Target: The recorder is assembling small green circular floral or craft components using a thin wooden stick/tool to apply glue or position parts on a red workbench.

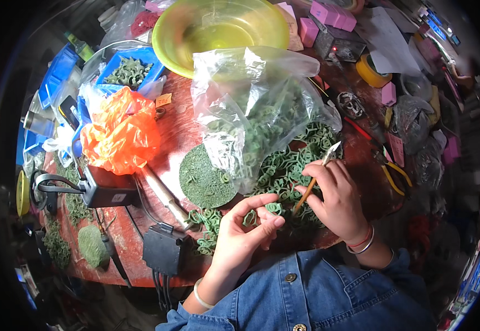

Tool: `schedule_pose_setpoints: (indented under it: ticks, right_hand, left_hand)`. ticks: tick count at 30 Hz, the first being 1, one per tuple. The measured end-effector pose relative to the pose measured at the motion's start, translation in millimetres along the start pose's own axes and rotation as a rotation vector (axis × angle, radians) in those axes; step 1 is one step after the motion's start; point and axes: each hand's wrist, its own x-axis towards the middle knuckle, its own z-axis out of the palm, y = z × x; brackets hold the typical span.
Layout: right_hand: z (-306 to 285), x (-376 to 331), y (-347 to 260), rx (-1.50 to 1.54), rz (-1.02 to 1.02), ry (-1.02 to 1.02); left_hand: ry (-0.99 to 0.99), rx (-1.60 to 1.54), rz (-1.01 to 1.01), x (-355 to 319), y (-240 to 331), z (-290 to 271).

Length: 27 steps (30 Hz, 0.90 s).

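Between thumb and forefinger, my left hand [248, 229] pinches a small green ring-shaped piece [274, 208]. Another green ring [249, 218] shows among its fingers. My right hand [336, 193] grips a slim wooden-handled knife [308, 192]; its pointed metal blade rises past the forefinger, and the handle's lower end comes close to the green piece. Beyond both hands lies a heap of similar green rings [289, 165], partly under a see-through plastic bag [262, 110] with more inside. A round mat of green crumbs [207, 179] sits left of the bag.
A yellow-green basin [173, 41] stands at the back. An orange plastic bag [121, 132], a blue tray [105, 69] and a black box [162, 248] with cables are on the left. Pliers [397, 174], yellow tape [373, 71] and pink blocks [333, 15] lie right.
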Motion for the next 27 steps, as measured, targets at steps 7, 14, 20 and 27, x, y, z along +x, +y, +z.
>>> schedule_pose_setpoints:
  ticks: [7,14,20,27]
  right_hand:
    - [0,-7,0,0.204,0.026,-0.002]
    - [-11,-2,-20,0.486,-0.149,-0.107]
    - [-13,-2,-19,0.653,-0.018,-0.134]
    - [-21,-16,-21,1.040,0.254,-0.021]
  left_hand:
    - [-0.043,-0.059,0.005,3,-2,-5]
    - [-0.120,-0.165,-0.105,6,-2,-10]
    - [-0.194,-0.156,-0.079,4,-3,-9]
    - [-0.102,-0.080,-0.031,1,3,-2]
